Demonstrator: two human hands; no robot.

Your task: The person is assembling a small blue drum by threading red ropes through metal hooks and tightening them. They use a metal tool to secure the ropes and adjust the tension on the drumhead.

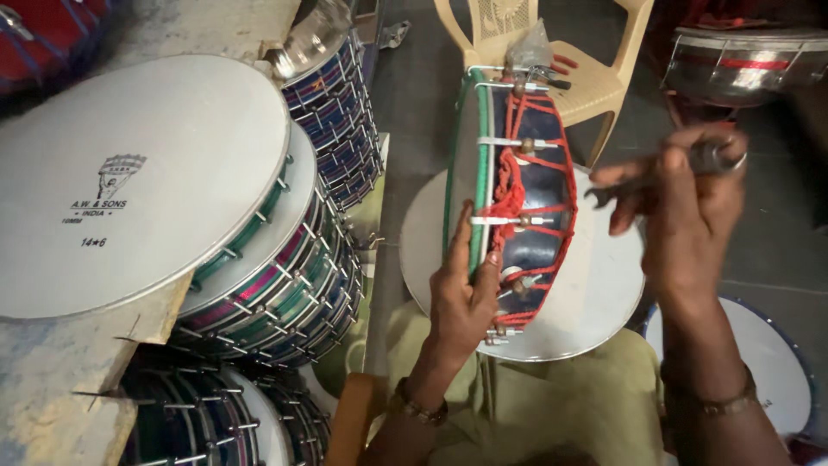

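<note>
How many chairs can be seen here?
1: a beige plastic chair stands at the top, behind the upright drum that the left hand steadies, left of the right hand holding a wrench. Others may be out of frame.

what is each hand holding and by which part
Left hand grips the upright drum by its green rim. Right hand holds a blurred spanner by its handle end.

Drums, chair, spanner and hands, counted

One drum [517,198] is stood on edge upon one flat drum [595,293]; perhaps five more are stacked at the left [285,259], though the lower ones are blurred together. One further drum [742,65] is seen top right, another [776,362] bottom right. One plastic chair [586,69], one spanner [655,173] and two hands, left hand [461,302] and right hand [690,207], are counted.
</note>
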